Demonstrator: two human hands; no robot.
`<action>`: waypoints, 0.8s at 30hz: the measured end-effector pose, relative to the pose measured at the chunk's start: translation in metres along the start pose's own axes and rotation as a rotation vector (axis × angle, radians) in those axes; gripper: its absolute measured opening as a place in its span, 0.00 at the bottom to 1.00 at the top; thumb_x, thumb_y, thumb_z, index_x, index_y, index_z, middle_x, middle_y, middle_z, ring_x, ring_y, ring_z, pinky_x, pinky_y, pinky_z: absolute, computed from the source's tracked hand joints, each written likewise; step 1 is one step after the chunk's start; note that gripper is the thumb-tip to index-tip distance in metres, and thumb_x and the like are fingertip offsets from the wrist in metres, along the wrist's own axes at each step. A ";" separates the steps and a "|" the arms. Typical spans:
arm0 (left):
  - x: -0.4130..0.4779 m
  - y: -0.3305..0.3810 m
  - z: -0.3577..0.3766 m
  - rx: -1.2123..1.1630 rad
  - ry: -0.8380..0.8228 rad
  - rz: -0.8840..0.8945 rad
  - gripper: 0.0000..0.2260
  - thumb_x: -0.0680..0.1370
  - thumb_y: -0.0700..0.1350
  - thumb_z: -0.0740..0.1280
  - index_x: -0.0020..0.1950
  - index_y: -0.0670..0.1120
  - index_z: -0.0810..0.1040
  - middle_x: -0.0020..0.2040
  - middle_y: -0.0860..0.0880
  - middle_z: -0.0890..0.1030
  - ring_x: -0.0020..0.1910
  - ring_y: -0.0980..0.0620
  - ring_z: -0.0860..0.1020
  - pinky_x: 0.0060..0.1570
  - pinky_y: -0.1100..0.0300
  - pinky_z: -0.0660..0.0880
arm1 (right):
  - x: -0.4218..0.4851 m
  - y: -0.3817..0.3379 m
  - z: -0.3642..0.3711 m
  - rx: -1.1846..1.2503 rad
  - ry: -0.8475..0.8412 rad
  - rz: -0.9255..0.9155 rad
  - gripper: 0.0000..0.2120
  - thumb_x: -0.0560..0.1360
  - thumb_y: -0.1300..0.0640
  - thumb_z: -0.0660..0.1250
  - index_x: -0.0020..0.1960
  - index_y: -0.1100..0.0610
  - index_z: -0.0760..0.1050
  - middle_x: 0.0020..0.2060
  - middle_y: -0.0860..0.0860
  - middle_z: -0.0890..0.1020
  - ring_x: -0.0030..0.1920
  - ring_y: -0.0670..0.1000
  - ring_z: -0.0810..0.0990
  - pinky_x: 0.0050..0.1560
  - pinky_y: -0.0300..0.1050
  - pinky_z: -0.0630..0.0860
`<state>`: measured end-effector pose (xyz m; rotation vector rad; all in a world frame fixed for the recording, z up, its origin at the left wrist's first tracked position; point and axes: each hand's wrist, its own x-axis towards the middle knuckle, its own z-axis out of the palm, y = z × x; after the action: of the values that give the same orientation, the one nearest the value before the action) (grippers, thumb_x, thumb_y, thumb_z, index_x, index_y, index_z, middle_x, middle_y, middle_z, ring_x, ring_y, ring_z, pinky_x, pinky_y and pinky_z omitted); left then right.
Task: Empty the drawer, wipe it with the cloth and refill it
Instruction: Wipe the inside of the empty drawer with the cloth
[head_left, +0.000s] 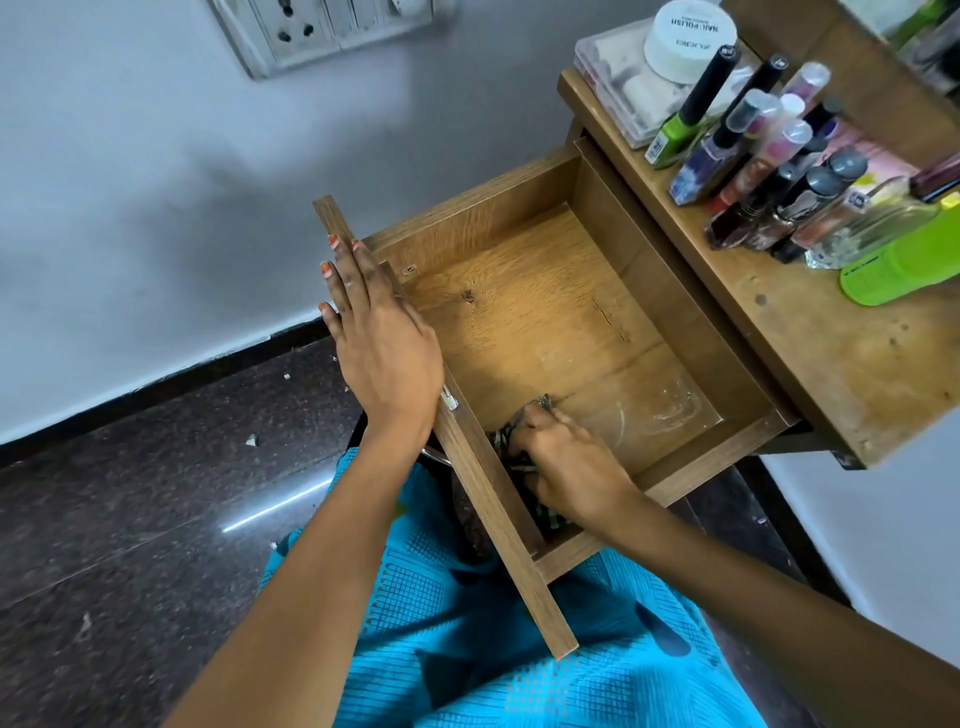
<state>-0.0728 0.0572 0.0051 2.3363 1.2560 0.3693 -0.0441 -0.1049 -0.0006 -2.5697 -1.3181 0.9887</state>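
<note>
The wiping step is in hand. The left hand (379, 338) lies flat, fingers straight, on the top edge of the drawer's front panel and grasps nothing; it seems to steady the drawer (545, 291), which stands pulled fully out of the cabinet. Inside there is nothing but the cloth (500, 440), so the emptying looks done. The right hand (571, 467) is clenched round that cloth, pressing it into the near corner just behind the front panel. Faint smears show on the wood towards the right side, so the next move probably calls for firm strokes across the floor to that far corner, then along the walls, before anything goes back in.

Counted: two hands, one drawer, one cloth. On the surface (831, 364) to the right wait the things for refilling: one clear box (618, 78), one white jar (685, 36) on top of it, a crowded cluster of small bottles (748, 156), a dozen or so and too overlapped to count exactly, and one large green bottle (904, 265) lying on its side
</note>
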 end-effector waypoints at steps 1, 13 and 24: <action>0.000 0.000 0.000 0.000 0.001 0.002 0.22 0.81 0.40 0.48 0.75 0.42 0.49 0.77 0.45 0.48 0.76 0.47 0.46 0.74 0.52 0.46 | 0.001 -0.002 0.000 -0.008 0.028 0.006 0.17 0.73 0.70 0.60 0.60 0.59 0.72 0.64 0.53 0.66 0.64 0.56 0.67 0.62 0.50 0.70; 0.001 0.000 0.000 0.013 -0.008 0.003 0.23 0.80 0.38 0.49 0.75 0.41 0.49 0.77 0.45 0.48 0.76 0.47 0.46 0.74 0.52 0.45 | 0.065 0.091 -0.041 0.215 0.508 0.154 0.14 0.78 0.61 0.59 0.60 0.51 0.75 0.57 0.52 0.75 0.54 0.53 0.74 0.51 0.48 0.74; 0.000 0.000 -0.001 0.017 -0.007 0.001 0.22 0.81 0.40 0.48 0.75 0.41 0.48 0.77 0.45 0.48 0.76 0.46 0.46 0.74 0.53 0.45 | 0.059 0.011 -0.001 0.026 0.287 0.026 0.28 0.78 0.69 0.53 0.75 0.53 0.54 0.76 0.52 0.51 0.68 0.56 0.68 0.62 0.50 0.74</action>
<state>-0.0726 0.0575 0.0058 2.3500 1.2597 0.3522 -0.0110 -0.0672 -0.0340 -2.5930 -1.1896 0.6052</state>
